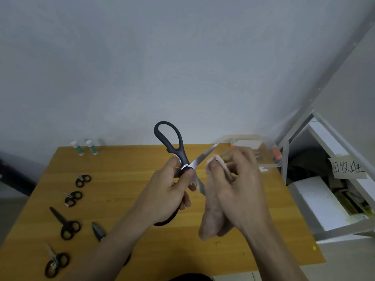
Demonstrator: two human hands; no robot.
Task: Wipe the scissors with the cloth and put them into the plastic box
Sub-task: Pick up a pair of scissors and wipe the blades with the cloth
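Your left hand (172,189) is raised in front of you, fingers and thumb curled in a grip near the scissors' pivot. Your right hand (239,179) sits just beside it, thumb and fingers pinching the cloth.

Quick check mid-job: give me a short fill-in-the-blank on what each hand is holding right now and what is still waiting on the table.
1. The left hand grips the large black scissors near the ____.
2. The right hand holds the ____ against a blade.
3. The held scissors' blades are ____, not closed.
4. The other scissors lie in a row along the ____ side of the wooden table.

Missing words: pivot; cloth; open; left
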